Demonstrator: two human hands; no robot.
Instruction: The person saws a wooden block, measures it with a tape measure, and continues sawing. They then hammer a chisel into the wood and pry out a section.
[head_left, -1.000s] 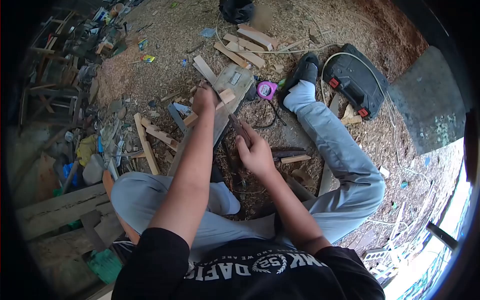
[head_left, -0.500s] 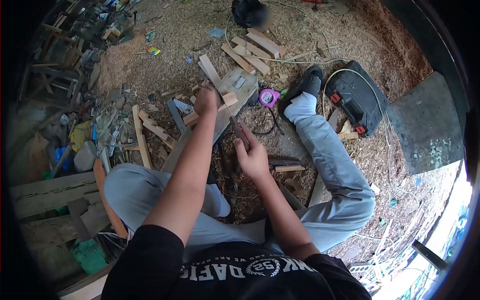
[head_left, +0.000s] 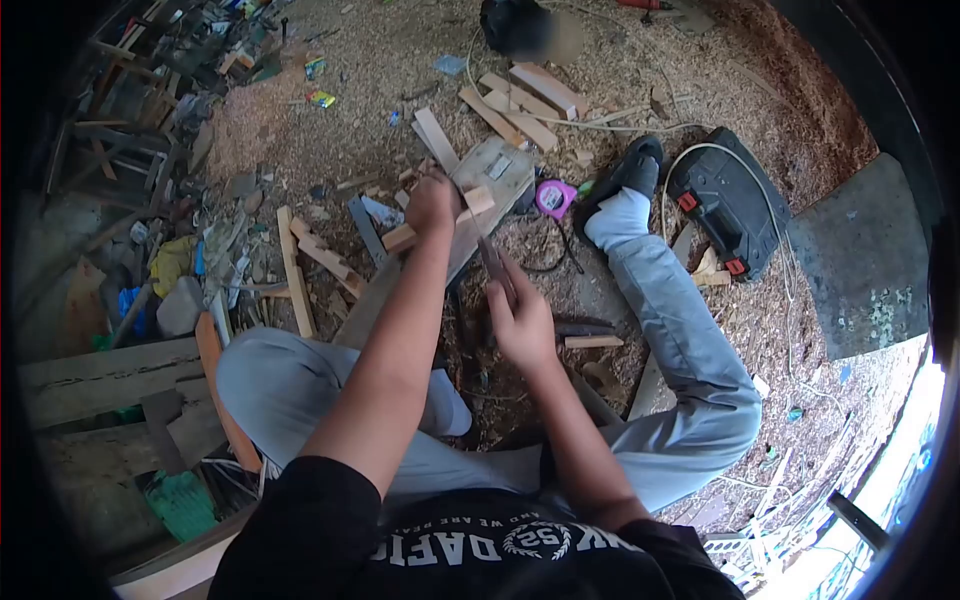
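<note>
I sit on a sawdust-covered floor. My left hand [head_left: 432, 203] presses a small wood strip [head_left: 440, 219] down onto a long grey plank [head_left: 495, 172] that runs away from me. My right hand [head_left: 520, 318] grips the dark handle of a handsaw [head_left: 492, 258], whose thin blade reaches up toward the strip beside my left hand. The blade's tip is hidden behind that hand.
A pink tape measure [head_left: 553, 198] lies just right of the plank. A black tool case [head_left: 728, 200] sits past my right foot [head_left: 628, 170]. Offcuts [head_left: 512, 100] are scattered ahead, more sticks [head_left: 293, 270] on the left, with clutter and boards [head_left: 100, 380] at far left.
My right hand has drawn the saw slightly back and forth along the strip; the left hand keeps its hold. The view has shifted a little as my head moved.
</note>
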